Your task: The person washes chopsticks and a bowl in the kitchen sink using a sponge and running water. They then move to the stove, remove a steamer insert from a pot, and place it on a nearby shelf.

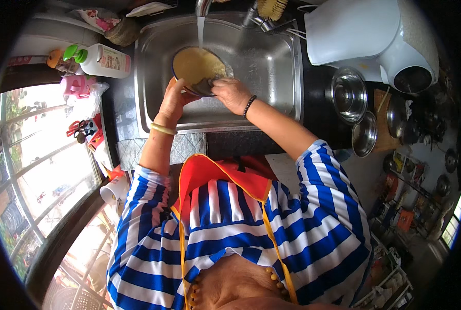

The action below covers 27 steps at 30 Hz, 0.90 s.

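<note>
Tilted under the running tap (203, 7), a round bowl (193, 64) with a yellow inside and a dark rim is held over the sink. The stream of water (201, 31) falls into it near its far edge. My left hand (173, 99) grips the bowl's near left rim, thumb on the inner side. At the near right rim, my right hand (232, 93) holds a dark grey cleaning cloth or pad (204, 86) against the inside. Its exact kind is unclear, as my fingers partly cover it.
The stainless steel sink (259, 79) surrounds both hands. On its left stands a white pump bottle (108, 61) with a green top. Metal bowls (349, 95) sit on the right counter, below a large white appliance (350, 31). A bristle brush (272, 8) rests behind the sink.
</note>
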Each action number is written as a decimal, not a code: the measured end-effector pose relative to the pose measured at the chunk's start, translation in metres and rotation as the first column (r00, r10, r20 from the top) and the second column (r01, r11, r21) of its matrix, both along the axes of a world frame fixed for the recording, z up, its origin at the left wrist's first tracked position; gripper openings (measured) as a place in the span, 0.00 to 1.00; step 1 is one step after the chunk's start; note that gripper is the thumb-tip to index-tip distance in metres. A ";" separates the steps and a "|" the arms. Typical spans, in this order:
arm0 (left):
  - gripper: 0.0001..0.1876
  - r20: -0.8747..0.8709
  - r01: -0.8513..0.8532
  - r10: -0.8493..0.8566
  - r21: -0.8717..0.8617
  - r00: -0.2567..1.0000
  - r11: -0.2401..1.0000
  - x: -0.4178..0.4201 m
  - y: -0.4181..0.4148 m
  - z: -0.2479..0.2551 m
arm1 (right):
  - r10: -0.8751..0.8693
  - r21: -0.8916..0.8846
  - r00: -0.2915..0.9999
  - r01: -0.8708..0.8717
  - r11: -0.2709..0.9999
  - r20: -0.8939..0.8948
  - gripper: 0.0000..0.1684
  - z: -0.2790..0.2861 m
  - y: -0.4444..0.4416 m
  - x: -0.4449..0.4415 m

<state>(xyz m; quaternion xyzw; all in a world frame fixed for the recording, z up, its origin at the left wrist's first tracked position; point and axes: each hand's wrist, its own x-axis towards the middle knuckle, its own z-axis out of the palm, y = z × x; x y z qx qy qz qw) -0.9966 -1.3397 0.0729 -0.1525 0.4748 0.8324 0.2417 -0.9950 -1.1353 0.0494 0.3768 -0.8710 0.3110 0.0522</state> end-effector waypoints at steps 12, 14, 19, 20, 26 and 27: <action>0.20 -0.074 -0.074 0.067 -0.088 0.995 0.993 0.008 0.020 0.009 | -0.098 0.000 0.984 0.099 0.995 0.148 0.10 0.008 -0.019 0.008; 0.21 -0.015 -0.126 0.125 -0.102 0.992 0.987 0.015 0.032 0.001 | -0.184 -0.134 0.945 0.227 0.965 0.272 0.11 0.013 -0.037 0.016; 0.22 -0.066 0.082 -0.092 -0.144 0.994 0.986 0.007 0.003 0.013 | 0.042 0.067 0.999 -0.040 0.997 -0.023 0.08 -0.009 0.014 0.001; 0.22 -0.063 0.026 -0.034 -0.117 0.997 0.993 0.007 0.006 0.014 | 0.026 0.071 0.999 -0.027 0.997 0.020 0.07 -0.005 0.012 0.000; 0.19 -0.037 -0.079 0.078 -0.035 0.996 0.996 0.018 0.031 -0.004 | -0.141 -0.174 0.967 0.179 0.968 0.213 0.09 0.010 -0.030 0.021; 0.20 -0.063 -0.026 0.021 -0.070 0.998 0.997 0.014 0.020 -0.003 | -0.059 -0.225 0.990 0.086 0.971 0.126 0.10 0.002 -0.020 0.020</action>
